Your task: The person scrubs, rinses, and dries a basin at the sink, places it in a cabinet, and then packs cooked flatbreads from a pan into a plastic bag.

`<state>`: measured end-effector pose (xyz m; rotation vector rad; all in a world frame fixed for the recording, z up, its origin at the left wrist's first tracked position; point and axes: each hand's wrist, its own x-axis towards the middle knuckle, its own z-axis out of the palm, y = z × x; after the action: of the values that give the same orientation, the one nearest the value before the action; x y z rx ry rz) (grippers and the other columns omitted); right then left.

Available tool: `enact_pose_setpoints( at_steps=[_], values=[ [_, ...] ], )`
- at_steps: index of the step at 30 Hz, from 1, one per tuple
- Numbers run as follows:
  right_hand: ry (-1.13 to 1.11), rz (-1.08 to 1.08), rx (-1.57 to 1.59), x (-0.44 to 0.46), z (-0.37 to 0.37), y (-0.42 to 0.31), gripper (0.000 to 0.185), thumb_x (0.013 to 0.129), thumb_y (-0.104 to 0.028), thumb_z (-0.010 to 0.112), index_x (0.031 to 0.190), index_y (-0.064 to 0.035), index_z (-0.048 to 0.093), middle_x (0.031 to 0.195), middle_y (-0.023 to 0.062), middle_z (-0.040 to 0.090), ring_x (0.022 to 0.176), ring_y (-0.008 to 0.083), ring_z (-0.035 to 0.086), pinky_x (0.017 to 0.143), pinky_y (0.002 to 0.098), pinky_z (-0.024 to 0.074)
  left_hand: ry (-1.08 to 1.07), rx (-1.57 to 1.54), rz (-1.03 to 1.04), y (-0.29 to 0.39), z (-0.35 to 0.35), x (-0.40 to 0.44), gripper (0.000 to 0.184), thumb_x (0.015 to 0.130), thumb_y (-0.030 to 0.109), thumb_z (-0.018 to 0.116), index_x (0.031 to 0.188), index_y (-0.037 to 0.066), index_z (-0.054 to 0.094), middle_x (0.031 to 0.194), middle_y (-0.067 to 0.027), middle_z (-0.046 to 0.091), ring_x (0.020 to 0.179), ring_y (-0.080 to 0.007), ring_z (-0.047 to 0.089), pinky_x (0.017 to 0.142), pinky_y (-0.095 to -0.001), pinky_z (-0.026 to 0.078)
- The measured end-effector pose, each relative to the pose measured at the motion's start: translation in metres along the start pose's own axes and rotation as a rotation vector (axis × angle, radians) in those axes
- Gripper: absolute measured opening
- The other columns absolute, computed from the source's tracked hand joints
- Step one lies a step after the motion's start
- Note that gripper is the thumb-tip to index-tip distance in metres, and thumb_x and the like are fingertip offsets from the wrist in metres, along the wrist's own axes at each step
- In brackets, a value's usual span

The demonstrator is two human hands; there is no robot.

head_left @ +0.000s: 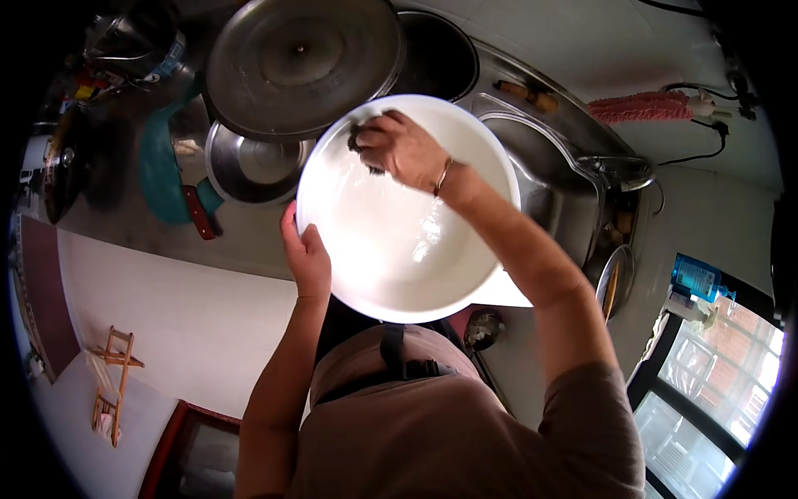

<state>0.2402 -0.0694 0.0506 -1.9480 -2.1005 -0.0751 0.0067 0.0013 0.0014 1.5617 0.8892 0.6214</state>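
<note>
A: What is closest?
B: The wearer's brown shirt (432, 416), at the bottom. Just beyond it is a wide white basin (416, 241), its open side facing the camera.
A: Where is the basin exactly?
B: In front of the body, overlapping the edge of the metal desk (249, 245) in view; I cannot tell whether it rests there.
A: And the hands?
B: The left hand (307, 259) grips the basin's rim from the left side, thumb over the edge. The right hand (399, 150) is closed around a dark scrubber (374, 170), against the basin's inner surface, near the upper left.
A: What surrounds them?
B: A large round metal lid (303, 58) above, a steel bowl (253, 170) to the left, and a sink (553, 183) to the right.
</note>
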Motion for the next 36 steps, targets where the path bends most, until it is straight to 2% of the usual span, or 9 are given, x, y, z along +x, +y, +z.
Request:
enact_pose_setpoints(
  at_steps=[6, 13, 19, 24, 27, 30, 32, 34, 36],
  values=[
    [-0.404, 0.018, -0.252, -0.041, -0.024, 0.067, 0.015, 0.072, -0.012, 0.062, 0.087, -0.0132, 0.063, 0.108, -0.0013, 0.058, 0.111, 0.0183, 0.047, 0.101, 0.0319, 0.0370, -0.014, 0.105, -0.097, 0.016, -0.001, -0.002, 0.042, 0.089, 0.003, 0.040, 0.131, 0.005, 0.036, 0.122, -0.0164, 0.048, 0.107, -0.0248, 0.052, 0.091, -0.0326, 0.042],
    [-0.407, 0.283, -0.056, -0.160, -0.075, 0.002, 0.017, 0.062, -0.005, 0.061, 0.079, -0.0084, 0.063, 0.101, 0.0042, 0.059, 0.113, 0.0205, 0.047, 0.103, 0.0390, 0.0327, 0.028, 0.101, -0.063, 0.008, -0.002, -0.002, 0.040, 0.088, -0.001, 0.043, 0.128, 0.005, 0.040, 0.122, -0.0150, 0.051, 0.102, -0.0205, 0.055, 0.088, -0.0304, 0.045],
    [-0.658, 0.428, 0.047, -0.191, -0.073, -0.108, 0.046, 0.071, -0.038, 0.067, 0.108, -0.0127, 0.055, 0.112, 0.0074, 0.051, 0.118, 0.0245, 0.042, 0.109, 0.0478, 0.0196, 0.043, -0.004, -0.111, 0.006, 0.001, 0.000, 0.040, 0.088, -0.003, 0.045, 0.127, 0.006, 0.042, 0.120, -0.0138, 0.054, 0.100, -0.0172, 0.055, 0.086, -0.0278, 0.045],
    [-0.574, 0.455, 0.621, -0.144, -0.036, -0.172, 0.054, 0.072, -0.011, 0.067, 0.120, -0.0085, 0.043, 0.119, 0.0176, 0.044, 0.107, 0.0357, 0.046, 0.094, 0.0425, 0.0389, 0.045, -0.063, -0.100, 0.006, 0.001, 0.000, 0.039, 0.088, -0.004, 0.044, 0.126, 0.005, 0.043, 0.124, -0.0133, 0.052, 0.104, -0.0157, 0.053, 0.088, -0.0273, 0.043],
    [-0.214, 0.350, 0.865, -0.099, 0.011, -0.177, 0.045, 0.075, 0.000, 0.058, 0.117, -0.0026, 0.041, 0.114, 0.0195, 0.044, 0.102, 0.0390, 0.047, 0.086, 0.0429, 0.0424, 0.048, -0.105, -0.071, -0.002, 0.001, 0.001, 0.038, 0.088, -0.004, 0.043, 0.126, 0.005, 0.043, 0.122, -0.0125, 0.053, 0.103, -0.0157, 0.053, 0.088, -0.0272, 0.042],
    [-0.015, 0.378, 0.791, -0.047, 0.072, -0.162, 0.040, 0.069, 0.004, 0.055, 0.107, -0.0011, 0.044, 0.108, 0.0203, 0.048, 0.101, 0.0396, 0.046, 0.087, 0.0425, 0.0418, 0.057, -0.176, -0.063, -0.007, 0.002, 0.002, 0.038, 0.088, -0.003, 0.042, 0.126, 0.004, 0.044, 0.120, -0.0117, 0.054, 0.102, -0.0159, 0.053, 0.088, -0.0273, 0.042],
    [0.087, 0.431, 0.486, -0.026, 0.111, -0.136, 0.032, 0.072, 0.000, 0.055, 0.103, -0.0045, 0.051, 0.110, 0.0194, 0.049, 0.102, 0.0359, 0.046, 0.091, 0.0435, 0.0388, 0.059, -0.153, -0.071, -0.005, 0.002, 0.002, 0.038, 0.088, -0.003, 0.042, 0.126, 0.004, 0.044, 0.118, -0.0111, 0.054, 0.100, -0.0158, 0.053, 0.088, -0.0272, 0.042],
    [-0.158, 0.442, 0.188, -0.021, 0.107, -0.100, 0.025, 0.079, -0.009, 0.051, 0.102, -0.0130, 0.057, 0.114, 0.0119, 0.050, 0.110, 0.0302, 0.045, 0.096, 0.0412, 0.0339, 0.049, -0.092, -0.060, -0.003, 0.002, 0.002, 0.038, 0.088, -0.004, 0.042, 0.126, 0.004, 0.043, 0.118, -0.0104, 0.054, 0.099, -0.0153, 0.052, 0.088, -0.0270, 0.042],
    [-0.146, 0.400, 0.055, -0.037, 0.101, -0.071, 0.026, 0.079, -0.010, 0.052, 0.104, -0.0161, 0.057, 0.116, 0.0085, 0.049, 0.112, 0.0296, 0.043, 0.095, 0.0415, 0.0347, 0.033, -0.104, -0.059, 0.001, 0.000, 0.001, 0.039, 0.088, -0.004, 0.042, 0.126, 0.004, 0.042, 0.118, -0.0103, 0.054, 0.099, -0.0152, 0.053, 0.087, -0.0273, 0.042]
  ],
)
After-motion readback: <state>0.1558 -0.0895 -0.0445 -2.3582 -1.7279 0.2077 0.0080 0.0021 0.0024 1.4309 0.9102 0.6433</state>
